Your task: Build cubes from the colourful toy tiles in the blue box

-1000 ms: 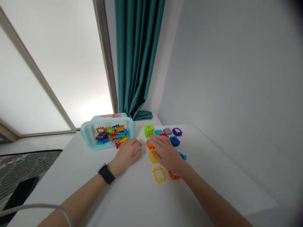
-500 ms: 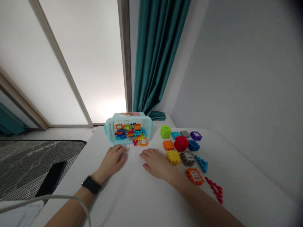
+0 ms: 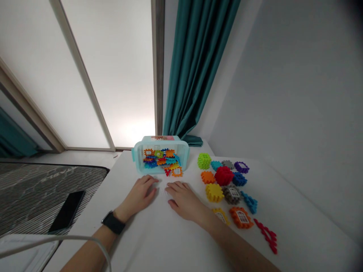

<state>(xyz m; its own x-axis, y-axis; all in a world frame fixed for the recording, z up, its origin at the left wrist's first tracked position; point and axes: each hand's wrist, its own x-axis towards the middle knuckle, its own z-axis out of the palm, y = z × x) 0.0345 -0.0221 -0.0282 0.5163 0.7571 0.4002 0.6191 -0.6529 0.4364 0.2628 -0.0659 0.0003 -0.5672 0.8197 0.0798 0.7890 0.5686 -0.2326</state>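
Observation:
My left hand rests on the white table, its fingers loosely curved and apart, with nothing in them. My right hand lies palm down beside it, fingers stretched out. Between the two hands is a small whitish thing, partly covered by my right fingertips; what it is I cannot make out. Beyond the hands, a pale teal plastic box lies on its side, its opening towards me, with several coloured toothed building pieces inside. An orange piece with a white window sits at its mouth.
To the right are sorted toothed pieces: a green cube, a red stack, a yellow stack, an orange window stack and red strips. A cable crosses the lower left. A phone lies left of the table.
The view has shifted, so the table's things appear farther right. My right hand has moved left, closer to my left hand and over the whitish thing. A yellow window piece now shows beside my right forearm.

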